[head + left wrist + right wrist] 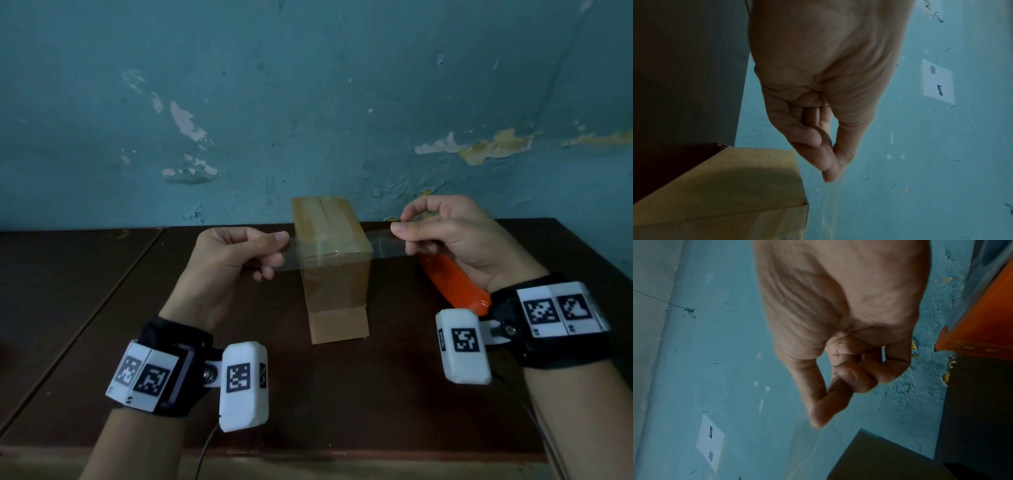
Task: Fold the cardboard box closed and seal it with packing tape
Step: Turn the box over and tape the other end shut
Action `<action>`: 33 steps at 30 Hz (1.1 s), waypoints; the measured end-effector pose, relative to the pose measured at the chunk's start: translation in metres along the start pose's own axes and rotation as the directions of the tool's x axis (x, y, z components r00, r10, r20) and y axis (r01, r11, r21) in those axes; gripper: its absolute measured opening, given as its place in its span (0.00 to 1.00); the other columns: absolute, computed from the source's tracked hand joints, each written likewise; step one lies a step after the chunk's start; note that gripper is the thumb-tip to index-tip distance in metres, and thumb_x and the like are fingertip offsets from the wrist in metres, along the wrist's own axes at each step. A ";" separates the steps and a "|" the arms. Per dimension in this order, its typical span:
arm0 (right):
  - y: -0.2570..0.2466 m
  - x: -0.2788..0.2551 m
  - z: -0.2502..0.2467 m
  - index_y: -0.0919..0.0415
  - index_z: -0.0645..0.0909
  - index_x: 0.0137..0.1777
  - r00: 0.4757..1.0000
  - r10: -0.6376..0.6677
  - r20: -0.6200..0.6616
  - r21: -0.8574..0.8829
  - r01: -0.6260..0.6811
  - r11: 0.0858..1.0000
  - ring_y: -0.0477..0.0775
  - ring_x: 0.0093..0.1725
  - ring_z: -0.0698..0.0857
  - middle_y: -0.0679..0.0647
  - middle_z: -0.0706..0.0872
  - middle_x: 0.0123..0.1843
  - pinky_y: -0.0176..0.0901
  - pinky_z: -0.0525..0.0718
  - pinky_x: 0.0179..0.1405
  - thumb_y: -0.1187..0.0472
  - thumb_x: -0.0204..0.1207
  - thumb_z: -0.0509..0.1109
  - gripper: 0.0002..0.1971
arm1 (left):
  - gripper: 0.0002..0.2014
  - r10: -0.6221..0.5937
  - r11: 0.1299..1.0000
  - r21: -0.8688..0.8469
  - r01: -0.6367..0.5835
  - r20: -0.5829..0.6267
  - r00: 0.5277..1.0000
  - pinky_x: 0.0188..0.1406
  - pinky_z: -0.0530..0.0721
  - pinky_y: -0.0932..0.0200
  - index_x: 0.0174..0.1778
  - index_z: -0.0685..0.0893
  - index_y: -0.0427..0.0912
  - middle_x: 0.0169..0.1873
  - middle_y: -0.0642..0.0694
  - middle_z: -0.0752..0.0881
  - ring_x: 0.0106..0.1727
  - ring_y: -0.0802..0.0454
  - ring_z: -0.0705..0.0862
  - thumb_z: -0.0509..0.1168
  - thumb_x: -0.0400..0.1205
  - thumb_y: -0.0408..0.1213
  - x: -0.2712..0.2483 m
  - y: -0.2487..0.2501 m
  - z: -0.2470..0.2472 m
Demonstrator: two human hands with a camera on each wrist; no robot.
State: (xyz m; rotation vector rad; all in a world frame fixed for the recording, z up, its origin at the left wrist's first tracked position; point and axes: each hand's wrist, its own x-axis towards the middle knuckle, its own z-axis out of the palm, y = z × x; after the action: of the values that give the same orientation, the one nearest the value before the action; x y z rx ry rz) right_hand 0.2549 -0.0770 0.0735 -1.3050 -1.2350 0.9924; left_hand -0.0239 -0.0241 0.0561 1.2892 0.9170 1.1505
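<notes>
A small brown cardboard box [334, 267] stands on the dark wooden table [102, 308], its top flaps folded shut, with clear tape running down its front. A strip of clear packing tape [383, 245] is stretched level across the near top edge of the box. My left hand [239, 253] pinches the strip's left end between thumb and forefinger; my right hand [442, 229] pinches the right end. In the left wrist view the left hand [830, 162] hovers beside the box [740, 186]. In the right wrist view the right hand [826, 402] pinches the faint tape [813, 451] above the box [879, 457].
An orange tape dispenser [455, 284] lies on the table under my right wrist, also seen as the orange dispenser [982, 321] at the right edge. A peeling teal wall [308, 102] rises right behind the box. A white paper label [938, 81] is stuck on a wall.
</notes>
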 end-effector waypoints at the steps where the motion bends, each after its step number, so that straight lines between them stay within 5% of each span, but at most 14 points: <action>1: 0.000 0.000 0.001 0.65 0.83 0.50 1.000 -0.004 -0.002 -0.011 0.004 1.000 0.42 0.25 0.83 0.55 0.87 0.28 0.32 0.74 0.26 0.65 0.70 0.80 0.11 | 0.10 0.005 1.000 0.000 -0.005 -0.002 1.000 0.21 0.73 0.69 0.27 0.85 0.37 0.22 0.45 0.86 0.19 0.58 0.78 0.76 0.71 0.35 0.000 0.000 -0.001; 12: 0.004 0.003 0.000 0.62 0.83 0.50 0.999 -0.005 -0.055 0.017 0.006 1.000 0.48 0.29 0.81 0.55 0.88 0.29 0.32 0.73 0.26 0.64 0.68 0.82 0.13 | 0.09 0.005 1.000 -0.005 -0.005 0.009 1.000 0.21 0.74 0.68 0.28 0.85 0.37 0.23 0.44 0.87 0.20 0.57 0.79 0.76 0.70 0.35 0.000 -0.003 0.001; 20: 0.008 0.006 -0.001 0.62 0.82 0.49 0.998 -0.018 -0.066 0.000 0.018 1.000 0.41 0.22 0.79 0.54 0.88 0.27 0.29 0.74 0.23 0.67 0.73 0.80 0.10 | 0.11 0.003 1.000 -0.018 -0.002 0.017 1.000 0.22 0.75 0.69 0.32 0.83 0.33 0.23 0.45 0.87 0.21 0.57 0.79 0.76 0.70 0.36 -0.001 -0.005 0.002; 33: 0.013 0.009 -0.001 0.62 0.83 0.51 0.997 -0.002 -0.076 0.007 0.002 1.000 0.49 0.30 0.82 0.55 0.89 0.30 0.31 0.74 0.24 0.63 0.70 0.82 0.13 | 0.10 -0.010 0.999 -0.037 0.010 0.005 1.000 0.22 0.75 0.68 0.31 0.84 0.34 0.24 0.44 0.87 0.21 0.57 0.80 0.77 0.69 0.36 0.000 -0.007 0.001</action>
State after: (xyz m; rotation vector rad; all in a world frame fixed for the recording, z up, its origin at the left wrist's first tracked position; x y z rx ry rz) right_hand 0.2590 -0.0676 0.0619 -1.3241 -1.1739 0.9365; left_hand -0.0217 -0.0235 0.0492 1.2554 0.8941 1.1510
